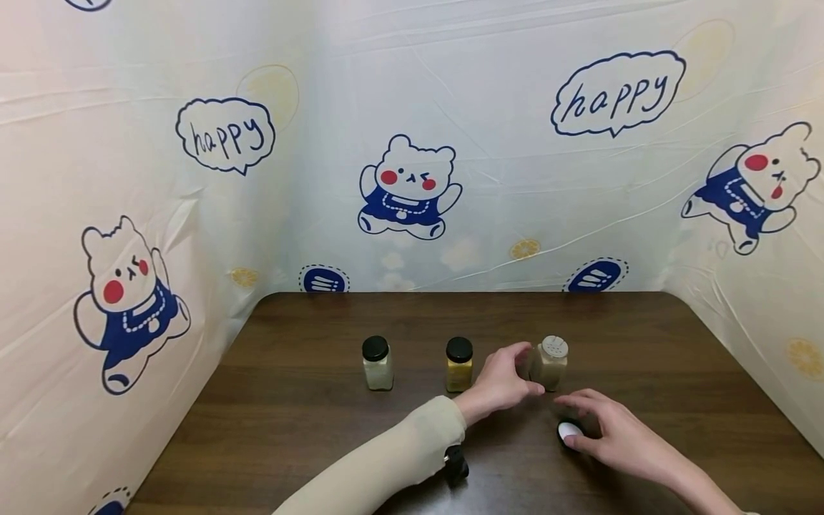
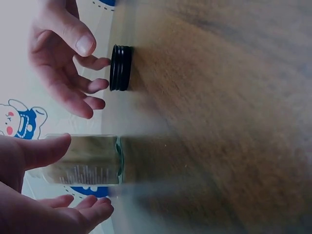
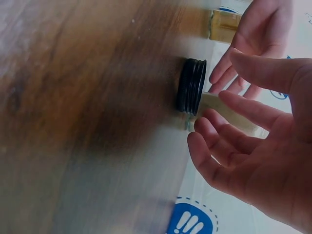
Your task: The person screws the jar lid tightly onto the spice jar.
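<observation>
An uncapped glass spice jar (image 1: 548,370) with a perforated shaker top stands on the right side of the table, pale tan powder inside. My left hand (image 1: 504,379) is spread around its left side, thumb and fingers apart; in the left wrist view a gap shows between the thumb and the jar (image 2: 90,158). The black screw lid (image 1: 569,433) lies on the table in front of the jar, white inner face up. My right hand (image 1: 611,435) hovers over the lid with loosely bent fingers, gripping nothing. In the right wrist view the lid (image 3: 191,87) sits below these fingers.
Left of my left hand stands a black-capped jar of yellow powder (image 1: 459,366). Farther left is another black-capped jar with pale contents (image 1: 378,365). A printed curtain (image 1: 489,93) encloses the back and sides of the brown wooden table (image 1: 277,429).
</observation>
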The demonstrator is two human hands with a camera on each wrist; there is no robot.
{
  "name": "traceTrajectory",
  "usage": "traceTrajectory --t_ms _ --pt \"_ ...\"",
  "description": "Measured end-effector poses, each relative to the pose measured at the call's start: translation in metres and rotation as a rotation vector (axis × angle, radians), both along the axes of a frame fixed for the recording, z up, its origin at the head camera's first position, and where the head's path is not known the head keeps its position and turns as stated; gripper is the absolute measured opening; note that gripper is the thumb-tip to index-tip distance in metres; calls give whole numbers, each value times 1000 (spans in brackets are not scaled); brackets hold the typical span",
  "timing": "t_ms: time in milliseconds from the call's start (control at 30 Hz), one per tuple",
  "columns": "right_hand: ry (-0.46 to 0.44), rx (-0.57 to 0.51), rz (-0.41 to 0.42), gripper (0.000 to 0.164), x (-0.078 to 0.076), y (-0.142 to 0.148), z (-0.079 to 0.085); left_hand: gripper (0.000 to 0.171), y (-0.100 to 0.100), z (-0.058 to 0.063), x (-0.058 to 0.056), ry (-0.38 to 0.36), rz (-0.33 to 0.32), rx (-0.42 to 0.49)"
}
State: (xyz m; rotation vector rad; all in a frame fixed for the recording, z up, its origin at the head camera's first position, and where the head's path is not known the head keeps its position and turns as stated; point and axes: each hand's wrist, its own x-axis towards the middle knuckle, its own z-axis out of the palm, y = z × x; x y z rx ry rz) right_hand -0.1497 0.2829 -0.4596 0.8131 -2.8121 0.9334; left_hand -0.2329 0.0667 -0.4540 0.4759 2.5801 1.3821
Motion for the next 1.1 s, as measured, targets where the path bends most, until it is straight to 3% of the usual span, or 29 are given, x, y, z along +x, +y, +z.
traceTrajectory --t_ms 233,700,1100 --pt "8 14 21 50 2 2 2 74 8 -1 -4 38 23 -16" --pt "42 5 61 50 3 9 -4 71 17 -2 -7 27 15 -5" --pt "-16 -5 82 46 2 10 -5 65 24 -7 -11 41 35 -18"
